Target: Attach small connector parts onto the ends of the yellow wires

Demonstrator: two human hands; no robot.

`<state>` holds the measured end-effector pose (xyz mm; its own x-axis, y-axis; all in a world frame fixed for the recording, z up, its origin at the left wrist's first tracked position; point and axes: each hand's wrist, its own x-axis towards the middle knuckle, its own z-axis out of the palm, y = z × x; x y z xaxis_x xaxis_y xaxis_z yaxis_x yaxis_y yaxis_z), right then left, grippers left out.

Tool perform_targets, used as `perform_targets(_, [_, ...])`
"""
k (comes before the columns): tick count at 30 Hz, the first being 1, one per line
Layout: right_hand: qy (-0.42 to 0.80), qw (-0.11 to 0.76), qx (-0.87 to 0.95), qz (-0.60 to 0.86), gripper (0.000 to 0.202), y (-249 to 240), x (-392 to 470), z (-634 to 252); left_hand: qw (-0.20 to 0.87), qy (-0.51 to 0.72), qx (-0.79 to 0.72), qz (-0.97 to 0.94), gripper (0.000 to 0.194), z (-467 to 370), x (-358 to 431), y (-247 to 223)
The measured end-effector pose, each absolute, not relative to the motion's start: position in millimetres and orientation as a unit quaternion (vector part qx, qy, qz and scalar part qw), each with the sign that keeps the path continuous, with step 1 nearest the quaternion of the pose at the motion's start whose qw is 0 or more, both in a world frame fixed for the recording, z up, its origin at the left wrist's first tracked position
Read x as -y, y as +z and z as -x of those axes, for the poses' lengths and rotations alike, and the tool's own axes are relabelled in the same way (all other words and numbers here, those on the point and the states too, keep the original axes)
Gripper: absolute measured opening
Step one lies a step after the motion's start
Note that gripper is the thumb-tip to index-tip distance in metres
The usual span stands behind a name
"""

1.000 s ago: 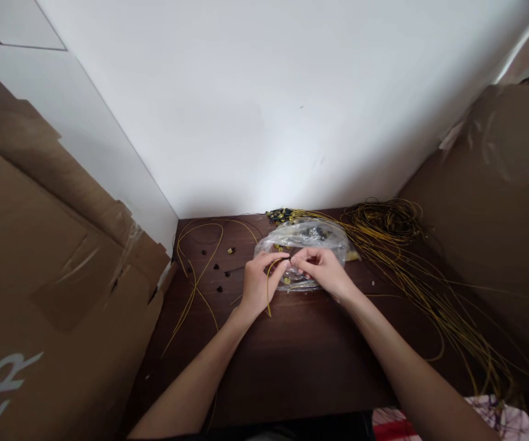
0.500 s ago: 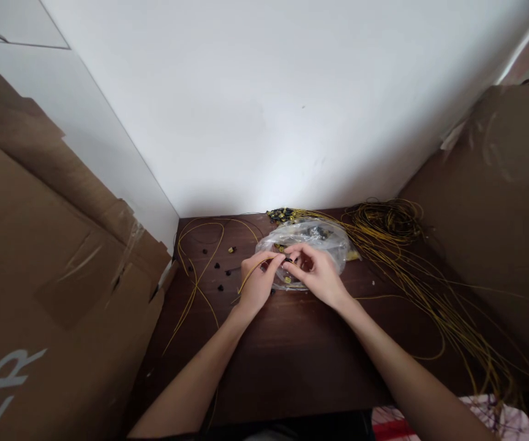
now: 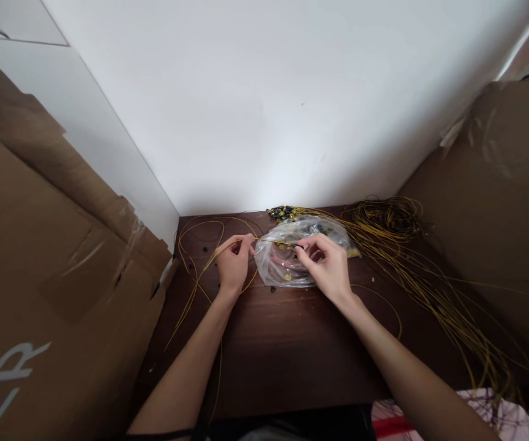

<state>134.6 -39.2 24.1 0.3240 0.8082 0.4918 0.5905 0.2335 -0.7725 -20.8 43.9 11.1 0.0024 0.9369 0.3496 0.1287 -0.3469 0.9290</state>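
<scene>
A thin yellow and black wire (image 3: 271, 241) runs stretched between my two hands over a clear plastic bag. My left hand (image 3: 234, 263) pinches the wire between thumb and fingertips, left of the bag. Over the bag's right part, my right hand (image 3: 326, 266) closes thumb and forefinger on a small black piece (image 3: 299, 246) at the wire's end. The plastic bag (image 3: 264, 260) lies on the dark table and holds small yellow and black parts. A few small black parts (image 3: 273, 289) lie around it, some hidden by my left hand.
More yellow wires (image 3: 193, 288) loop on the table at left. A long bundle of wires (image 3: 397, 269) spreads to the right, with a coil (image 3: 384, 217) at the back and a cluster of connector ends (image 3: 281, 213) behind the bag. Cardboard (image 3: 62, 257) flanks the left side; white wall behind.
My hands were together over the bag. They have moved apart, the left to the left and the right slightly to the right, and the wire is now drawn out between them.
</scene>
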Motion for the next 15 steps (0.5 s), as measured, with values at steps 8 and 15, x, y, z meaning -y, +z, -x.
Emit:
perform_targets(8, [0.176, 0.52, 0.609, 0.573, 0.013, 21.8, 39.1, -127.4, 0.436, 0.425, -0.325, -0.724, 0.041, 10.0, -26.7, 12.0])
perform_targets(15, [0.166, 0.485, 0.635, 0.578, 0.015, 19.2, 38.6, -121.5, 0.35, 0.378, -0.332, -0.79, 0.043, 11.3, -19.4, 11.4])
